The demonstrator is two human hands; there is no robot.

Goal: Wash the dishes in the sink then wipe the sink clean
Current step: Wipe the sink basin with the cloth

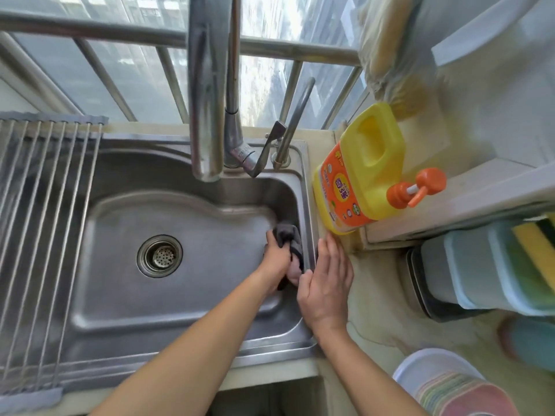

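Observation:
The steel sink [168,298] holds no dishes; its round drain strainer [160,256] lies left of centre. My left hand [277,261] is inside the basin, shut on a dark grey cloth [288,235] pressed against the right wall. My right hand [326,283] rests flat on the sink's right rim [309,211] with fingers spread, holding nothing. Part of the cloth is hidden between my two hands.
The tall faucet [207,94] rises at the back of the sink. A roll-up drying rack [45,235] covers the left side. A yellow detergent bottle [360,172] with an orange pump stands right of the rim. A sponge holder [495,265] and a white container [450,385] sit on the right counter.

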